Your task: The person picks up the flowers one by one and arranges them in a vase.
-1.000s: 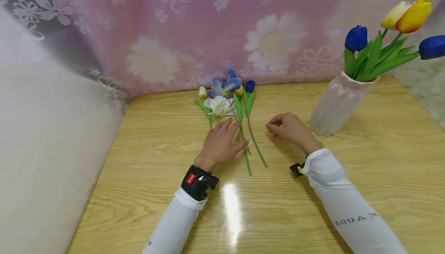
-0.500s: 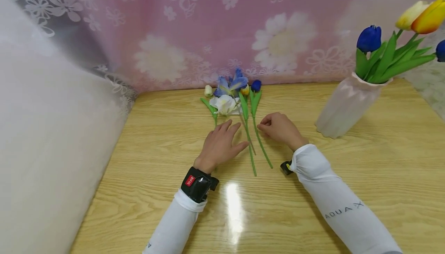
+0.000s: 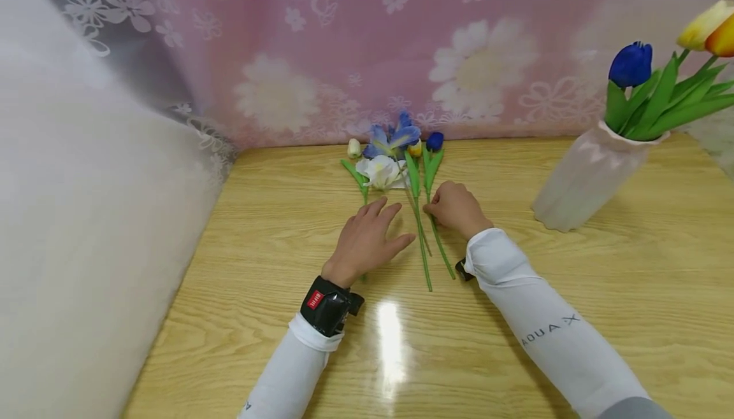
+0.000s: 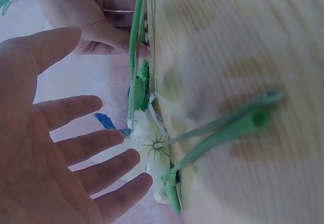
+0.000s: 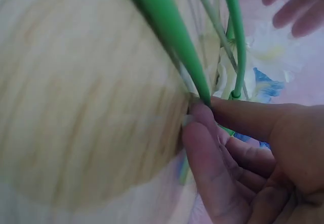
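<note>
One blue tulip [image 3: 434, 141] lies on the wooden table [image 3: 246, 266] just right of a yellow tulip [image 3: 415, 149], and I can see the right hand [image 3: 457, 205] pinching its green stem [image 3: 438, 241] between thumb and finger. The left hand [image 3: 364, 241], fingers spread, hovers over the lower part of the white tulip [image 3: 353, 148], just short of the white flower [image 3: 382, 171]. Farther right, a pale vase [image 3: 587, 183] holds more tulips [image 3: 631, 64].

One vase [image 3: 590, 177] shows three tulips [image 3: 631, 64], with three loose tulips [image 3: 434, 141] and two frilled flowers [image 3: 381, 170].
</note>
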`<state>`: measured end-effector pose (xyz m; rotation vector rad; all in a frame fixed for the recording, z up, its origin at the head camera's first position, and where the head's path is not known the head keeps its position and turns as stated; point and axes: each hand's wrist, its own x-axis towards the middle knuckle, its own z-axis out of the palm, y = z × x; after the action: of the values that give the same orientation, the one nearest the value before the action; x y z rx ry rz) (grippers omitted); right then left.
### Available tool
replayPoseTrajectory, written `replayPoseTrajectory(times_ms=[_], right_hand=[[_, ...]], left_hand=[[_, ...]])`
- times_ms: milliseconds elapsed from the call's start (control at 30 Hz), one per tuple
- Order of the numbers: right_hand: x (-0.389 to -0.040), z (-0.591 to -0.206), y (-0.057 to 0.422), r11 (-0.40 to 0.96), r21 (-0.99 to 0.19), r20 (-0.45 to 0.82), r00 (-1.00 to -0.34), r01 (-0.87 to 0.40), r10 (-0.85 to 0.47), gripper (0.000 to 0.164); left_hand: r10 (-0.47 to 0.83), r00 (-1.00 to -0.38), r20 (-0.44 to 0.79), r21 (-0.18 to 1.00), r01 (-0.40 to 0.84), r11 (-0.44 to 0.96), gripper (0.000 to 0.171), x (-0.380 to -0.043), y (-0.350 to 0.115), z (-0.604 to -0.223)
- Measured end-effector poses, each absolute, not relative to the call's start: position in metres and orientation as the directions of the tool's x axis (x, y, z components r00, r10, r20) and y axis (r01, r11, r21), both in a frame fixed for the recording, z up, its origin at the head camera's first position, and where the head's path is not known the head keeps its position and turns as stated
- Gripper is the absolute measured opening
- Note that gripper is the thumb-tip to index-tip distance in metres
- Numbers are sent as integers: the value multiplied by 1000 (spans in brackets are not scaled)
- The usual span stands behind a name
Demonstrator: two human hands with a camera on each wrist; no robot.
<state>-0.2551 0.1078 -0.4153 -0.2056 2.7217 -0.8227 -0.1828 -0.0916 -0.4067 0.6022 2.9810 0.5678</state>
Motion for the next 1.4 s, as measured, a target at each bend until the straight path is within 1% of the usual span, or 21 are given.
replayPoseTrajectory(times_ms=[100, 267, 333, 467, 667, 800, 900, 1067, 1167, 1300, 1400], right_hand=[[-257, -418, 112, 813, -582, -246, -948, -23, -204, 30], [-259, -420, 115, 743, -669, -287, -934, 35, -214, 23], [-259, -421, 116, 716, -696, -297, -929, 54, -219, 22], [-257, -421, 120, 687, -722, -293, -938, 87, -188, 23], [-247, -416, 130, 619, -779, -242, -957, 94, -159, 26], [-237, -412, 134, 548, -835, -177, -969, 57, -169, 27], [-229, -407, 137, 521, -853, -107, -980, 3, -169, 27], [-219, -394, 143, 551, -829, 26, -990, -99, -138, 27], [-214, -386, 147, 552, -823, 86, -989, -137, -118, 29], [-206, -374, 154, 555, -809, 164, -981, -192, -100, 32], [-201, -367, 161, 565, -790, 243, -967, -240, -72, 30]], left_hand=[[389, -921, 25, 354, 372, 858, 65, -182, -91, -407], [387, -921, 32, 339, 374, 863, 64, -181, -91, -408], [389, -920, 36, 338, 378, 862, 64, -181, -91, -407], [391, -920, 35, 344, 379, 859, 64, -180, -90, -406], [397, -917, 39, 340, 386, 858, 64, -180, -87, -403], [411, -910, 53, 335, 404, 851, 64, -181, -83, -399], [422, -905, 58, 361, 413, 836, 64, -180, -81, -397], [443, -894, 65, 376, 434, 819, 66, -179, -75, -394], [451, -889, 74, 371, 445, 816, 66, -179, -71, -392], [463, -883, 82, 372, 458, 807, 66, -180, -67, -390], [480, -872, 93, 378, 477, 794, 66, -179, -63, -389]])
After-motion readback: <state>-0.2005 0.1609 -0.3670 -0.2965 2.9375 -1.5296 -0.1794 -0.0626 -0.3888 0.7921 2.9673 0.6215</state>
